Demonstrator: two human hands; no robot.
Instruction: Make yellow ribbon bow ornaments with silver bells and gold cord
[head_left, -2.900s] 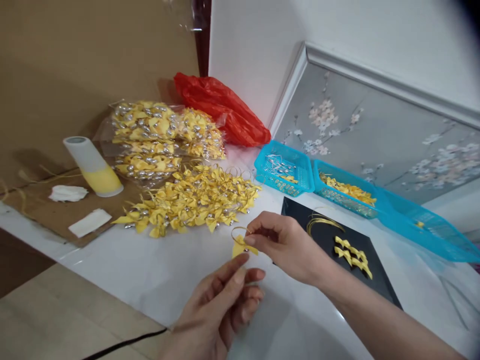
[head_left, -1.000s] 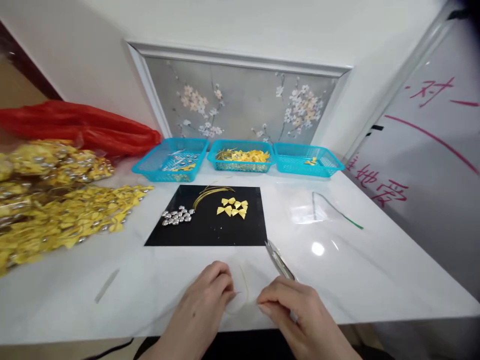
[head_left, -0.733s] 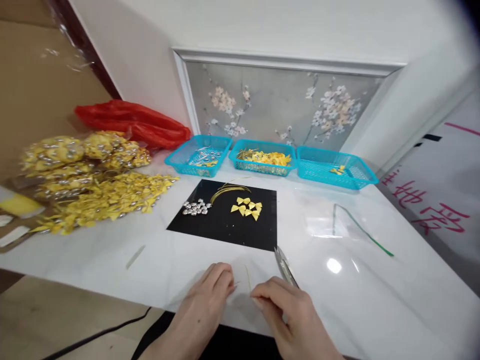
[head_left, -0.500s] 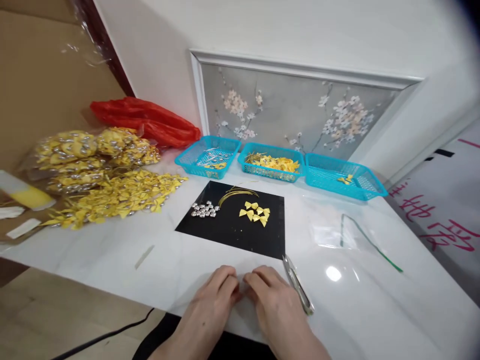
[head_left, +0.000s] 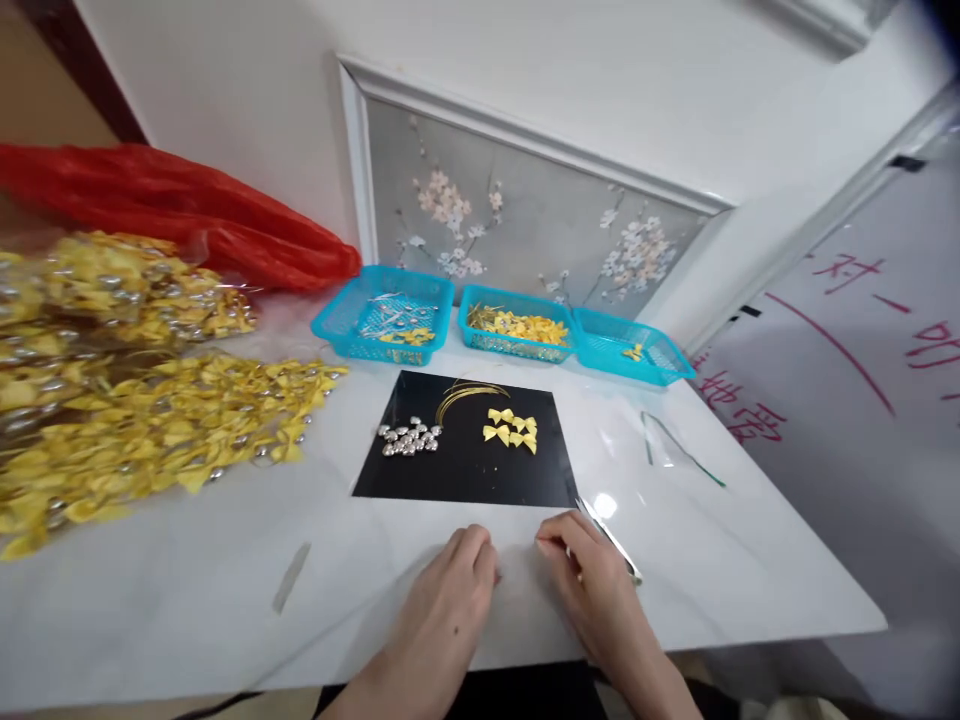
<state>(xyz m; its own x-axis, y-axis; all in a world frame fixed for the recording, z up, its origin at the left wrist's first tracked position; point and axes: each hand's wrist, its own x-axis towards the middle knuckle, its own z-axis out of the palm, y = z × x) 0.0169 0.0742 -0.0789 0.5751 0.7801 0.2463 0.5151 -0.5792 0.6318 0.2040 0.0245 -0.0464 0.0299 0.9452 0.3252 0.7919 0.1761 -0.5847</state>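
My left hand (head_left: pixel 451 585) rests at the front of the white table, its fingers curled in and closed; whatever they hold, if anything, is hidden. My right hand (head_left: pixel 592 570) lies a little apart from it, thumb and forefinger pinched together on something too small to make out. Just beyond both hands is a black mat (head_left: pixel 465 484). On it lie several silver heart-shaped beads (head_left: pixel 409 438), a curved bundle of gold wires (head_left: pixel 469 394) and several yellow bows (head_left: pixel 511 430). Thread snips (head_left: pixel 611 540) lie beside my right hand, partly behind it.
Along the wall stand three blue baskets: a left one (head_left: pixel 337 335), a middle one (head_left: pixel 480 345) and a right one (head_left: pixel 664 372). A heap of yellow bow pieces (head_left: pixel 202 430) covers the left side, near red mesh (head_left: pixel 217 215). A green strip (head_left: pixel 686 455) lies at right.
My hands have moved apart, the right one shifting rightward from the left. The camera view has turned and tilted. Bows, beads and wires keep their places on the mat.
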